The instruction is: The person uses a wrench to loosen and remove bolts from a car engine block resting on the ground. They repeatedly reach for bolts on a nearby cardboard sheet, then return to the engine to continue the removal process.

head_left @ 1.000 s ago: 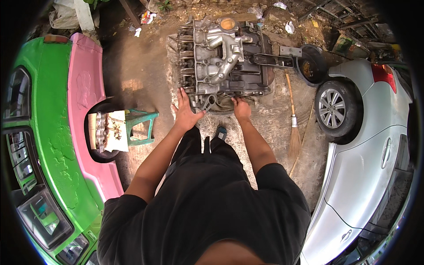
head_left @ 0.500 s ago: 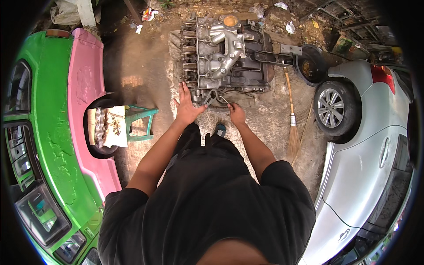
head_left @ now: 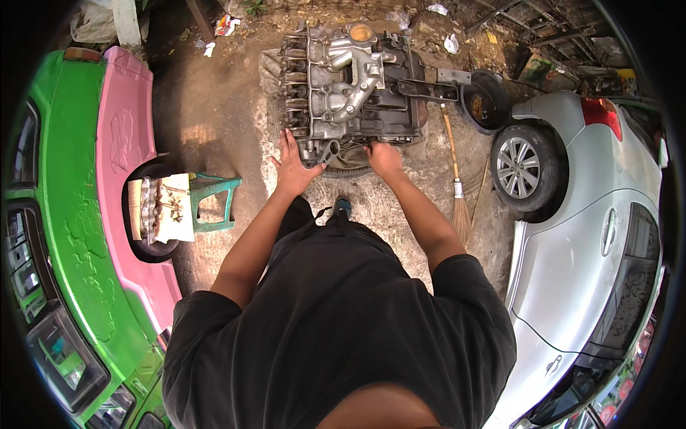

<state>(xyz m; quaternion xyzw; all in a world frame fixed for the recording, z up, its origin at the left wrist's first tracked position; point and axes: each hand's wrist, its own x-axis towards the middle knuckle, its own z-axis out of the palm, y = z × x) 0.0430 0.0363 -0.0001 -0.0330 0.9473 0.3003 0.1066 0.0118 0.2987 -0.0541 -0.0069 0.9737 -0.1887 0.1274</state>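
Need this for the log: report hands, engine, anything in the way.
Left hand open at engine, near left corner. Right hand at near edge, grip hidden. Broom off right, not in the way.

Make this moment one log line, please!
left fingers: spread, near-left corner of engine; right fingers: its near edge, grip unclear; broom: right

"How's the light?"
"Daylight, fairly bright; the silver car [head_left: 572, 214] glares pale toward the bottom, while the ground [head_left: 174, 107] beside the pink panel [head_left: 128, 100] lies shadowed."
"Sharpness?"
"Decent, though straight edges bow and corners go black."
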